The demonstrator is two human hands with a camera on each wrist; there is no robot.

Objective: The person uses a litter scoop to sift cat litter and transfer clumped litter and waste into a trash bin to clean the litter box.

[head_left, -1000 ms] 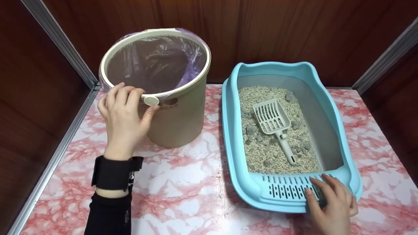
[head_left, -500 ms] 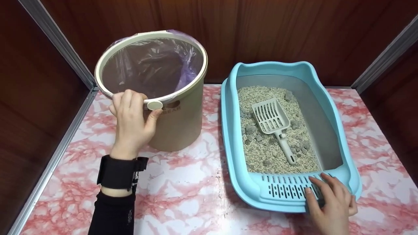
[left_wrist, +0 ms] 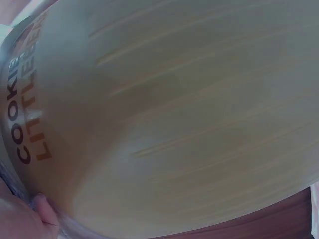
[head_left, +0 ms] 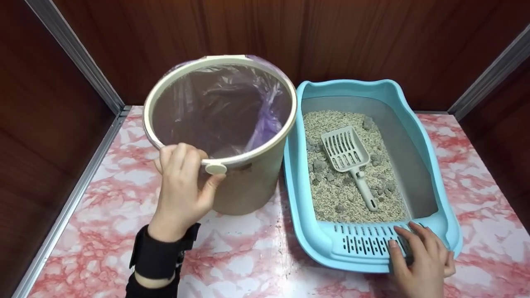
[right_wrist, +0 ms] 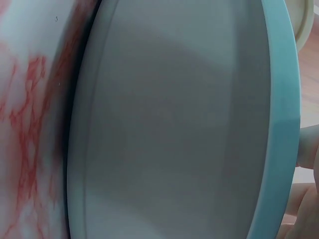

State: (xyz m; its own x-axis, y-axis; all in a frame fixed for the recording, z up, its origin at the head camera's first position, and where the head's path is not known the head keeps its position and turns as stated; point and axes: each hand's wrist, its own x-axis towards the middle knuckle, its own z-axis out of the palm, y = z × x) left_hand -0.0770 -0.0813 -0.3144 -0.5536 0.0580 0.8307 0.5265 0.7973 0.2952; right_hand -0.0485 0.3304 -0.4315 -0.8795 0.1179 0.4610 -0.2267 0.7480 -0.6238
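Observation:
In the head view my left hand [head_left: 180,192] grips the near rim of a beige trash can [head_left: 248,186], fingers over the top edge and thumb below the round button. A thin purple trash bag [head_left: 267,124] lines the can. The left wrist view shows the can's ribbed wall close up, with printed letters. My right hand [head_left: 424,260] rests with loosely bent fingers on the slotted front ledge of a blue litter box [head_left: 300,198]. In the box, a slotted litter scoop [head_left: 345,151] lies on pale litter [head_left: 331,203] with grey clumps [head_left: 319,165].
The can's right side overlaps the box's left rim in the head view; I cannot tell whether they touch. Both stand on a red-and-white marbled surface [head_left: 240,256]. Dark wood panels [head_left: 352,37] close off the back and sides, with metal strips along the corners.
My left hand has brought the trash can nearer and, in the last half second, to the right, up beside the litter box. My right hand and the scoop have stayed put.

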